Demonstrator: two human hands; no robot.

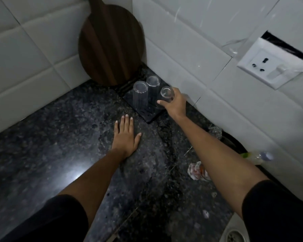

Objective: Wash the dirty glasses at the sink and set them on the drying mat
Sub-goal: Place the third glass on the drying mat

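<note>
**Third glass going down on the drying mat**

The right hand (175,102) is reaching out to the far corner of the worktop (59,137) and its fingers (160,102) are wrapping round a clear glass (166,95), clamped on its wall. The glass is standing mouth-down with its thick base facing up at the camera, its long axis near upright with a slight tilt. Its rim is sitting at or just above the right part of the drying mat (152,117); whether it is touching I cannot tell. The hand is gripping from the glass's right side, so release looks like a matter of opening and drawing back to the right, away from the two neighbours.

Those two upturned glasses (140,92) are standing just to the left, close but apart. The left hand (125,135) is lying flat on the worktop, fingers straight and slightly spread, holding nothing, nearer the mat's front corner.

The mat is dark, ribbed and rectangular; the worktop is speckled, glossy dark stone. A round wooden board (110,44) is leaning in the tiled corner.
</note>
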